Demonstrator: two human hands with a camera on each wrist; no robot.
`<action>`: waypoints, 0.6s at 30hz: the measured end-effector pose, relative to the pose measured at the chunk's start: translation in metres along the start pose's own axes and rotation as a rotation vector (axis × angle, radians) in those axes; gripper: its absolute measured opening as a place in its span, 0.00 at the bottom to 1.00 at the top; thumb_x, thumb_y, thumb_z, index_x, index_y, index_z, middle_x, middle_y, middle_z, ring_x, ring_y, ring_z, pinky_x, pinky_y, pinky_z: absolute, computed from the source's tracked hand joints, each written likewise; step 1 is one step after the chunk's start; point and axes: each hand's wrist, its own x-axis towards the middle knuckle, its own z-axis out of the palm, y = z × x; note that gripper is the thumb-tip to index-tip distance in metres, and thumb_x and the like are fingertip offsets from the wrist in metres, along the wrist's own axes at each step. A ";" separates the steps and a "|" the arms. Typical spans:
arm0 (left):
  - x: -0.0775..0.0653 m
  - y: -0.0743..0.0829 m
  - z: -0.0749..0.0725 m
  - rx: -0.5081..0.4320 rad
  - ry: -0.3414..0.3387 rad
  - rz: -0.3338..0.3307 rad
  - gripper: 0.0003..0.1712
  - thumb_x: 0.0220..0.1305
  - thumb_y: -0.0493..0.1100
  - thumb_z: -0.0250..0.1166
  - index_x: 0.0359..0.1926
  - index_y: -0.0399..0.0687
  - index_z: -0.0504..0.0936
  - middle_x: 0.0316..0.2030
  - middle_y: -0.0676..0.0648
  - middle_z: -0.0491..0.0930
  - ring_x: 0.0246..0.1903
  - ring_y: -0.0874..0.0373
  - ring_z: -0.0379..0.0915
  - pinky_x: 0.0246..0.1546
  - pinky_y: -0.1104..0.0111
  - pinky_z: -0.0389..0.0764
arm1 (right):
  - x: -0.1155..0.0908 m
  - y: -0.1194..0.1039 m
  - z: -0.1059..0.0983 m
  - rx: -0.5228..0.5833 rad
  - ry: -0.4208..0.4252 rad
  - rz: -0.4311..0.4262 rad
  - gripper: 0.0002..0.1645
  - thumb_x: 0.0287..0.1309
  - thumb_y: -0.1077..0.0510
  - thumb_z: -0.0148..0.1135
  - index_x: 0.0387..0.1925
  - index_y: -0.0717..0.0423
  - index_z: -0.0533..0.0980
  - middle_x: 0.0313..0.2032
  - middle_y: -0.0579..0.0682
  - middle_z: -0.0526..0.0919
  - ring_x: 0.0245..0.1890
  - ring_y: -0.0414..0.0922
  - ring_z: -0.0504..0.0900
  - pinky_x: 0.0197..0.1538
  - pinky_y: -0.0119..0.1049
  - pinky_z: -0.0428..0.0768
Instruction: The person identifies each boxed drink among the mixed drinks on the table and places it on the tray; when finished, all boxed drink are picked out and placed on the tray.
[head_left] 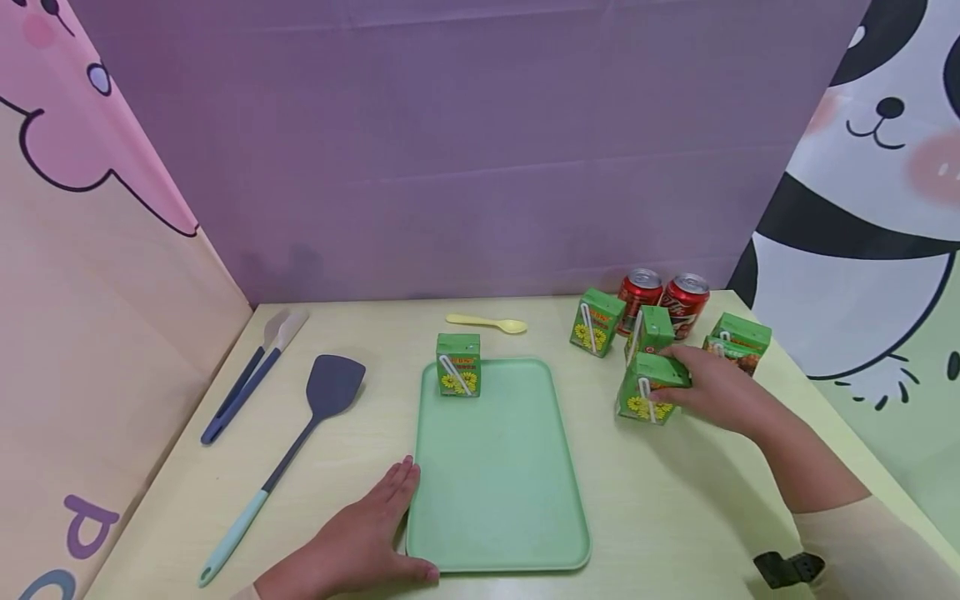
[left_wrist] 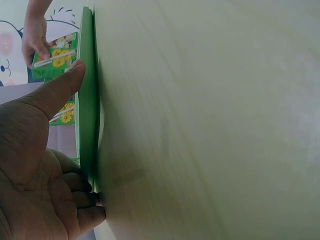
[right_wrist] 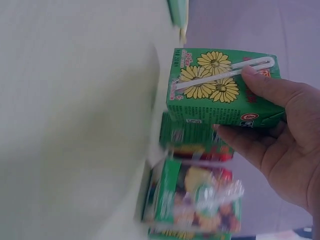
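My right hand (head_left: 716,392) grips a green juice box (right_wrist: 215,82) with yellow flowers and a white straw, thumb on the straw side and fingers opposite. In the right wrist view it hangs off the table surface. Behind it stands another green juice box (head_left: 654,327). At the front left corner of a light green tray (head_left: 498,475), my left hand (head_left: 360,533) rests with its fingers along the left side and its thumb at the near edge. One juice box (head_left: 459,367) stands upright on the tray's far left corner.
Two red cans (head_left: 686,302) stand at the back right beside a juice box (head_left: 597,323); more boxes (head_left: 738,337) are right of my hand. A yellow spoon (head_left: 487,322) lies behind the tray. Left are a dark spatula (head_left: 335,385) and two blue-handled utensils (head_left: 251,383).
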 end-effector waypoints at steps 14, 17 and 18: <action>0.000 0.000 0.002 -0.010 0.001 -0.016 0.73 0.42 0.81 0.65 0.78 0.46 0.46 0.79 0.49 0.39 0.77 0.51 0.37 0.69 0.48 0.61 | 0.056 -0.061 0.018 0.088 -0.012 -0.075 0.35 0.57 0.42 0.69 0.59 0.57 0.70 0.49 0.54 0.81 0.44 0.49 0.79 0.47 0.49 0.79; 0.001 0.000 0.001 -0.008 0.000 -0.020 0.73 0.42 0.81 0.65 0.78 0.46 0.46 0.79 0.49 0.39 0.77 0.51 0.37 0.69 0.48 0.61 | 0.068 -0.072 0.024 0.106 -0.013 -0.096 0.33 0.57 0.44 0.69 0.59 0.57 0.71 0.47 0.52 0.82 0.43 0.48 0.80 0.47 0.48 0.79; 0.001 0.000 0.001 -0.006 -0.002 -0.021 0.73 0.42 0.81 0.65 0.78 0.46 0.46 0.79 0.49 0.39 0.77 0.51 0.37 0.69 0.48 0.61 | 0.072 -0.076 0.026 0.114 -0.014 -0.101 0.32 0.57 0.45 0.69 0.58 0.56 0.72 0.47 0.51 0.82 0.42 0.47 0.80 0.46 0.47 0.79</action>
